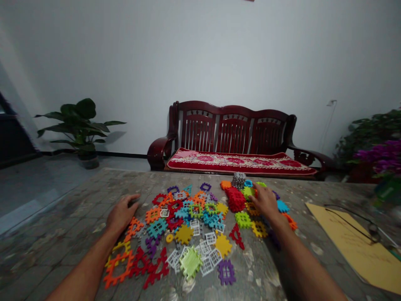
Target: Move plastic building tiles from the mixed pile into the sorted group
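My left hand (123,212) rests on the patterned tabletop (78,225) at the left edge of a spread of plastic building pieces, fingers apart and holding nothing. An orange piece (134,228) lies just beside it. My right hand (265,201) is over the pieces on the right, thumb and forefinger apart, with its other fingers partly hidden. Nearest to its fingertips is a lime green piece (248,192). A stack of red pieces (235,199) stands to its left, with a grey stack (239,180) behind. Yellow pieces (259,229) lie under the wrist.
White window-shaped pieces (206,265), a pale green piece (190,262) and a purple piece (226,271) lie at the front. Glasses (351,221) rest on a tan envelope (354,251) at the right. Beyond the table stand a wooden bench (232,129) and a potted plant (78,125).
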`<state>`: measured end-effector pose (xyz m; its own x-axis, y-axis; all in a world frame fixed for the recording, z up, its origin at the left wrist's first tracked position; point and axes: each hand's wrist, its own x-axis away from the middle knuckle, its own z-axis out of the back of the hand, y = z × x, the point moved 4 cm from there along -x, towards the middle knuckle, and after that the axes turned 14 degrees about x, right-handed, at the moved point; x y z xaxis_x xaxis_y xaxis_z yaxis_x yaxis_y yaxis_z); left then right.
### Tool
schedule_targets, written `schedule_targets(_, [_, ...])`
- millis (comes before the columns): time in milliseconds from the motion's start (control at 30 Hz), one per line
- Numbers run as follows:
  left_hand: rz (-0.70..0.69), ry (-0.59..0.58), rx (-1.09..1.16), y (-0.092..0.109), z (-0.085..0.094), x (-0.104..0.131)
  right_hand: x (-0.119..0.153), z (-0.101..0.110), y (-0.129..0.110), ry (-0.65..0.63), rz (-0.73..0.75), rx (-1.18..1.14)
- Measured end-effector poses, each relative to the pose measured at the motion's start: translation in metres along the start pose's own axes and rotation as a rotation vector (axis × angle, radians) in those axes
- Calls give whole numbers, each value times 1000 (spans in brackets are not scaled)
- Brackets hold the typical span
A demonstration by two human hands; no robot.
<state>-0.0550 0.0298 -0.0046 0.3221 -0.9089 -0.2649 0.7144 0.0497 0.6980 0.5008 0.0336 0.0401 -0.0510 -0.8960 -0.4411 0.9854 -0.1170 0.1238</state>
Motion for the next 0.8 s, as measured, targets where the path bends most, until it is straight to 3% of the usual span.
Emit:
schedule_targets(467, [2,-60,-63,-8,-3,-4,-1,-7,-7,-24,178,122])
schedule_targets(800, [-17,-90,-88,-2,-2,-2,-2,-4,-8,-14,173,89])
